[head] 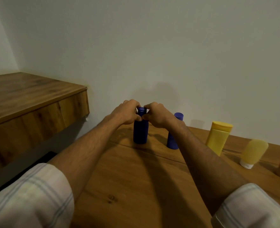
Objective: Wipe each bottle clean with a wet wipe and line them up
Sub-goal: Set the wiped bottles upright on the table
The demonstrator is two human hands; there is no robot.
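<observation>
Together, both hands, left hand [127, 113] and right hand [157, 115], pinch the far blue bottle's [140, 132] neck, apparently steadying it upright in line.

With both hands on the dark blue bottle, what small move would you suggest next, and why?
Probably release it: left hand and right hand pinch the cap end of the dark blue bottle, which stands upright on the table in line with the second blue bottle and yellow bottle. No wipe shows.
</observation>
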